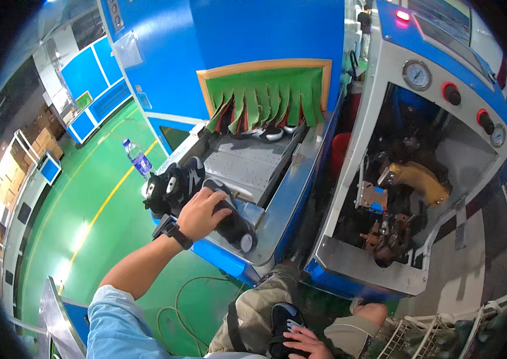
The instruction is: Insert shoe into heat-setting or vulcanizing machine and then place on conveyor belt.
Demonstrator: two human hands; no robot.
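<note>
My left hand (202,214), with a dark band on the wrist, grips a black shoe (237,232) at the near end of a machine's conveyor. Its fingers curl over the shoe's upper part, and a pale round spot shows at the shoe's near end. Just left of that hand, more black shoes (183,182) with white marks stand close together on the same ledge. Low in the picture, my right hand (308,343) holds another black shoe (284,323) with a white mark, close to my lap. Part of this shoe is hidden by the fingers.
Under green strip curtains (265,99), shoes (272,134) sit on the grey conveyor (247,160) of a blue machine. A plastic bottle (138,160) stands beyond the shoes. To the right is a machine with gauges (416,75); a wire rack (427,335) is at lower right.
</note>
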